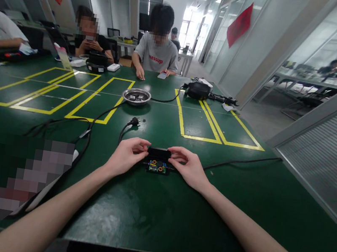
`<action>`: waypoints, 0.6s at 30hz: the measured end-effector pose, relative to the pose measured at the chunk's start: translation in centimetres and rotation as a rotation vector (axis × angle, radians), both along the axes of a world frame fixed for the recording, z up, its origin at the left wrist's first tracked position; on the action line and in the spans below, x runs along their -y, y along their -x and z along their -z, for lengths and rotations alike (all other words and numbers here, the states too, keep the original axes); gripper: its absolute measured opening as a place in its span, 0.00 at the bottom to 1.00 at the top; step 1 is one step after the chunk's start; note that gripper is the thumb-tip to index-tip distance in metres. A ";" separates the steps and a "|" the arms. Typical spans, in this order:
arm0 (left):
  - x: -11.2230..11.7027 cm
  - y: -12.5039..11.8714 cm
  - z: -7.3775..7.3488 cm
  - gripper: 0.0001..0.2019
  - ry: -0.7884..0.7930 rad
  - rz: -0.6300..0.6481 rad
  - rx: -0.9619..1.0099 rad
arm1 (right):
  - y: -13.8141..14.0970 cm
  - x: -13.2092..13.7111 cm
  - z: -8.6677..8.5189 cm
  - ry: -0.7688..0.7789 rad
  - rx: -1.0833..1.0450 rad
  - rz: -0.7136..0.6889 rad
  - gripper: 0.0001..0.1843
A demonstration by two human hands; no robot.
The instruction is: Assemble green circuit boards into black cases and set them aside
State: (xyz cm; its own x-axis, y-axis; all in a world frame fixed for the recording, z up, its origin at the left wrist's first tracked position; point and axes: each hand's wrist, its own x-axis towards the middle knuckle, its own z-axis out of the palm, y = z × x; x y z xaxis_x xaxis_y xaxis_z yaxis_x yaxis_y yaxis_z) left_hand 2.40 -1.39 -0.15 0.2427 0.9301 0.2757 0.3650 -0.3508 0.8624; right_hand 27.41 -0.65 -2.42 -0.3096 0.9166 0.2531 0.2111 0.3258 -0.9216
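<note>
My left hand [128, 154] and my right hand [186, 165] pinch the two ends of a black plastic cover [159, 153] between thumb and fingers. Just below it, on the green table, an opened power adapter [158, 167] shows its circuit board, with round copper coils and other small parts. A black cable [242, 160] runs off to the right from behind my right hand. Close to my left hand lies a black power plug [134, 121] with its prongs pointing right. Whether the cover touches the lower case is hard to make out.
A metal bowl [137, 96] with small metal parts stands ahead, and a cable passes by it. A white power strip [50, 184], partly blurred, lies at left. Yellow tape marks the green table [205, 217]. A black device [198, 90] sits at the far side, where several people are.
</note>
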 end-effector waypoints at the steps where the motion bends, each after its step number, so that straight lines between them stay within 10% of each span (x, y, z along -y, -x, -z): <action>1: 0.0 0.1 -0.1 0.11 -0.011 0.012 -0.009 | 0.0 0.1 -0.1 -0.005 0.003 0.000 0.16; 18: 0.7 0.6 -1.6 0.10 -0.188 0.192 -0.159 | -0.3 0.9 -1.4 -0.241 0.095 -0.160 0.07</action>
State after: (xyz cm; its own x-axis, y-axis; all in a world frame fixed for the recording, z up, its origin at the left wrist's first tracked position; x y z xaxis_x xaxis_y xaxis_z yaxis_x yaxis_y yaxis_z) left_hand 1.81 -2.12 1.49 0.4627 0.7995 0.3830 0.4014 -0.5742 0.7135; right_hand 27.70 -1.55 -1.04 -0.4780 0.7710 0.4207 0.2208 0.5691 -0.7921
